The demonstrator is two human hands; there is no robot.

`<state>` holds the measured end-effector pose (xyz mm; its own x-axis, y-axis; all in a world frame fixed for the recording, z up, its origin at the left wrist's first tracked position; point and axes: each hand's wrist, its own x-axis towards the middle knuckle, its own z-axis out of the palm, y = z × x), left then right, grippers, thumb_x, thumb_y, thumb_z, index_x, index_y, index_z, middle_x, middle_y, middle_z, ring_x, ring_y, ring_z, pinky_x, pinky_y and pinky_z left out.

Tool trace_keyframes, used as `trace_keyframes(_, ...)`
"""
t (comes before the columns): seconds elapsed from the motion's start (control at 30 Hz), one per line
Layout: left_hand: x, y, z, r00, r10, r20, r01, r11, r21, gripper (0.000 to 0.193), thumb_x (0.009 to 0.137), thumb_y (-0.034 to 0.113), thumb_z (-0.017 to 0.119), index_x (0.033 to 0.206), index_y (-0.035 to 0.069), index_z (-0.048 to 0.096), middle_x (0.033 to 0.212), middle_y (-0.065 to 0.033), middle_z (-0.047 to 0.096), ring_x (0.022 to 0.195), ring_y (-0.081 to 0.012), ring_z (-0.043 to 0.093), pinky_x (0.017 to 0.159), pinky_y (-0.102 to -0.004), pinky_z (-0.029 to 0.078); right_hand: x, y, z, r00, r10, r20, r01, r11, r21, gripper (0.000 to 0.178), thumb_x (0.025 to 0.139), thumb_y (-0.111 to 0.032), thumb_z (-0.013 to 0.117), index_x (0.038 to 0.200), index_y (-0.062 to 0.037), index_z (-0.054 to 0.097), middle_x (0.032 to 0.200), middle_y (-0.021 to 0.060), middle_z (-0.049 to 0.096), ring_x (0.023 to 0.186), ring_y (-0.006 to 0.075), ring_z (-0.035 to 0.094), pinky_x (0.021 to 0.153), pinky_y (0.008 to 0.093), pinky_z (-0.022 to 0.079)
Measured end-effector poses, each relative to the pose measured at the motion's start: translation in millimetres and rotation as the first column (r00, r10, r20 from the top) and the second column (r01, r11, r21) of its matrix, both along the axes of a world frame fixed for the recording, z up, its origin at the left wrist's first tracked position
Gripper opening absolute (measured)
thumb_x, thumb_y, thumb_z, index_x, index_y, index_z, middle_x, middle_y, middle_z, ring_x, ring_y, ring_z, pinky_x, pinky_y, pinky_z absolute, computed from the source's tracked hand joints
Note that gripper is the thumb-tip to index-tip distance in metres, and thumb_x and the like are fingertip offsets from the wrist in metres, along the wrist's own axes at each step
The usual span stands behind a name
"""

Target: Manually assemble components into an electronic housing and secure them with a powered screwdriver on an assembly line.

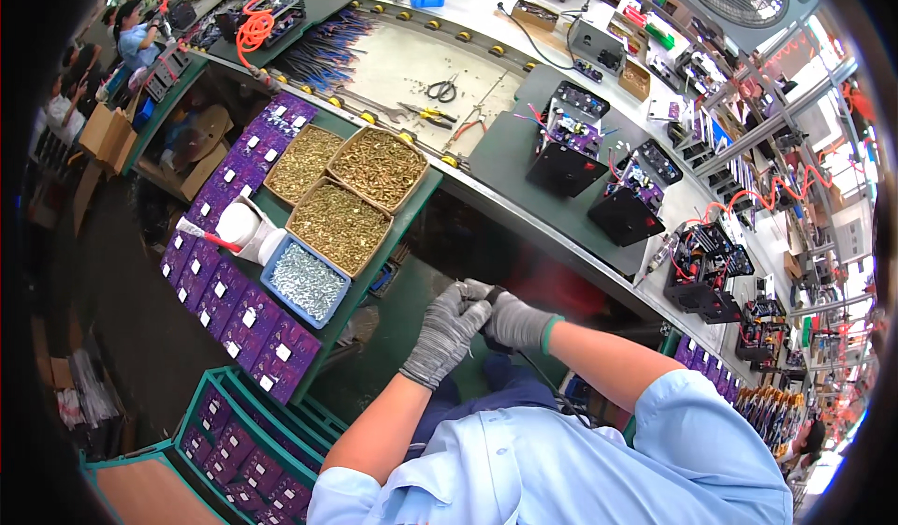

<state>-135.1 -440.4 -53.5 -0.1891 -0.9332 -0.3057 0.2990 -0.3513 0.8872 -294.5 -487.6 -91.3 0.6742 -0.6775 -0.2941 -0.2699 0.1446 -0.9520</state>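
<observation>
Both hands wear grey knitted gloves and meet in front of my body. My right hand (517, 320) is wrapped round a black corded hand tool (496, 338), mostly hidden by the glove; its kind does not show. A dark cord runs from it toward my lap. Touching the right hand's fingers, my left hand (443, 330) is closed, its fingertips pressed together; what they hold, if anything, is hidden. Left of the hands, a blue tray (266, 277) of silvery screws stands beside cardboard boxes (353, 273) of brass-coloured small parts.
Purple circuit boards (254, 312) line the left bench, near a white tub (238, 223) and a red-handled brush (221, 240). Pliers (432, 115) lie on the line ahead. Black units with open electronics (570, 165) stand at right. A green rack (201, 403) holds more boards.
</observation>
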Motion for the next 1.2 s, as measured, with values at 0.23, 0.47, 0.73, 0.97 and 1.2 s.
trace_keyframes(0.23,-4,-36,-2,0.938,-0.062,0.342,0.104,0.989,-0.106,0.026,0.095,0.012,0.067,0.119,0.001,0.065,0.101,-0.0093,0.072,0.093,-0.0145,0.068,0.086,-0.0312,0.055,10,-46,-44,0.79,-0.215,-0.575,-0.155,0.837,-0.525,0.058,0.095,-0.026,0.061,0.148,-0.0069,0.045,0.151,0.0211,0.046,0.136,0.0384,0.048,0.116,0.0493,0.037)
trace_keyframes(0.47,-34,-54,22,0.941,-0.148,0.305,0.231,0.938,-0.258,0.028,0.094,0.021,0.071,0.114,0.002,0.066,0.098,-0.0064,0.072,0.09,-0.0129,0.065,0.083,-0.0311,0.054,5,-98,-22,0.506,-0.315,-0.803,-0.39,0.747,-0.539,0.057,0.09,-0.023,0.061,0.142,-0.0009,0.048,0.13,0.0221,0.058,0.127,0.0388,0.057,0.105,0.0557,0.045)
trace_keyframes(0.73,-29,-56,69,0.966,-0.171,0.196,0.214,0.951,-0.224,0.016,0.093,0.02,0.074,0.1,0.007,0.069,0.087,0.0011,0.066,0.082,-0.0057,0.058,0.075,-0.0259,0.051,22,-138,-9,0.454,-0.705,-0.545,0.318,0.7,-0.64,0.032,0.082,-0.013,0.076,0.113,-0.0083,0.071,0.109,0.0203,0.074,0.114,0.0338,0.069,0.09,0.0402,0.057)
trace_keyframes(0.97,-30,-56,141,0.847,-0.036,0.53,0.283,0.875,-0.393,0.026,0.09,0.02,0.074,0.109,0.004,0.068,0.089,-0.0114,0.063,0.092,-0.0173,0.062,0.08,-0.0335,0.054,64,-152,66,0.503,-0.493,-0.71,-0.338,0.644,-0.686,0.025,0.099,-0.008,0.052,0.118,-0.0124,0.068,0.123,0.0166,0.069,0.11,0.0347,0.07,0.094,0.0483,0.057)
trace_keyframes(1.2,-40,-20,27,0.969,-0.087,-0.233,0.044,0.982,-0.184,0.071,0.092,0.047,0.077,0.146,0.01,0.048,0.137,-0.015,0.056,0.121,-0.0194,0.059,0.098,-0.0406,0.054,45,-167,114,0.515,-0.822,0.244,0.795,0.565,0.223,0.028,0.099,0.0,0.054,0.127,0.0023,0.057,0.105,0.0152,0.066,0.083,0.0239,0.069,0.071,0.036,0.063)
